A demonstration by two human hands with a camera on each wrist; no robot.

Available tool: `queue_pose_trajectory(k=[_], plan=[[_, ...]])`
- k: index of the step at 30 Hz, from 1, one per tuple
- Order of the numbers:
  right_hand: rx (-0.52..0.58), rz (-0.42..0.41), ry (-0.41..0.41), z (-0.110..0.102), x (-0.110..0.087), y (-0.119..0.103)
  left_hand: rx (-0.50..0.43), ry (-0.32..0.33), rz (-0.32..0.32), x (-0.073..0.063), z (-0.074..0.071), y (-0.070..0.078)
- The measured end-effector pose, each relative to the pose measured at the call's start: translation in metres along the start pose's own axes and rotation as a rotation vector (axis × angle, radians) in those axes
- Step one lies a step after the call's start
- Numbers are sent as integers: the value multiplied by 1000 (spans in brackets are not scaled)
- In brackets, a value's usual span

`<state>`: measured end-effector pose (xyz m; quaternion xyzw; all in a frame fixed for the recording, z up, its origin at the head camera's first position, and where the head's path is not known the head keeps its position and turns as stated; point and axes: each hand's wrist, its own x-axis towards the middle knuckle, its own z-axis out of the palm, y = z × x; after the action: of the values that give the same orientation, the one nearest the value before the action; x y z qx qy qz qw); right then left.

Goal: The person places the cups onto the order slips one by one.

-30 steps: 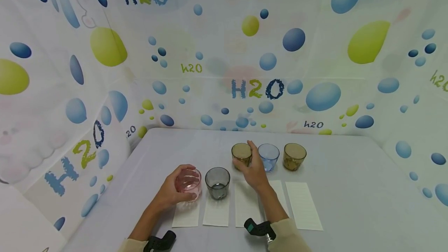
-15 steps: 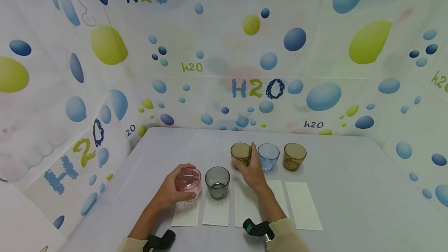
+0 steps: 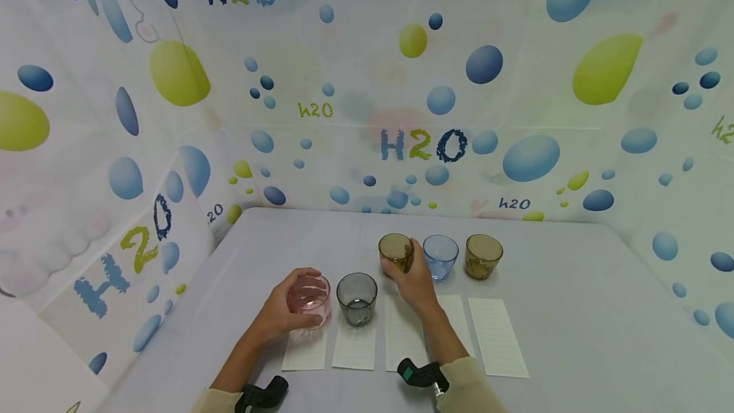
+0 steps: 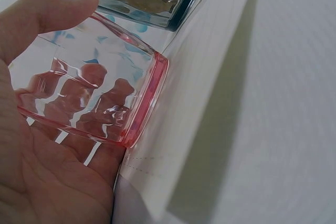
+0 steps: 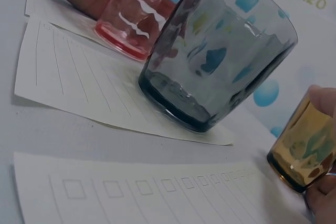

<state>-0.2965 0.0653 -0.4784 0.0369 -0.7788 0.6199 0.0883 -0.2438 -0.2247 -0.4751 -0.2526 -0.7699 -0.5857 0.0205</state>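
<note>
My left hand (image 3: 279, 308) grips a pink glass (image 3: 310, 301) from its left side, thumb in front and fingers seen through the clear wall in the left wrist view. The pink glass stands on the far end of the leftmost paper strip (image 3: 304, 352). My right hand (image 3: 414, 276) holds an amber glass (image 3: 395, 252) at the back, thumb on its near left and fingers on its right. Between the two hands a grey glass (image 3: 357, 298) stands upright on the second paper strip (image 3: 353, 349). A blue glass (image 3: 440, 259) is just right of my right hand.
Another amber glass (image 3: 483, 257) stands right of the blue one. Several paper strips lie in a row, the rightmost strip (image 3: 497, 336) beyond my right forearm. White cloth covers the table (image 3: 590, 311), and a printed curtain (image 3: 355, 69) rises behind it.
Both hands keep hold of their glasses. The right hand's fingers have drawn in slightly closer round the amber glass; the glasses stay in nearly the same places.
</note>
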Motion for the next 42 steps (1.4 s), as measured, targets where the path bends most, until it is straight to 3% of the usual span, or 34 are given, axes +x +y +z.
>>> queue_pose_trajectory(k=[27,42], plan=[[-33,-4,21,-6,1,2,25,8,-14,0,1,0],[64,-25,15,-9,-3,-13,16,6,-13,-1,0,-3]])
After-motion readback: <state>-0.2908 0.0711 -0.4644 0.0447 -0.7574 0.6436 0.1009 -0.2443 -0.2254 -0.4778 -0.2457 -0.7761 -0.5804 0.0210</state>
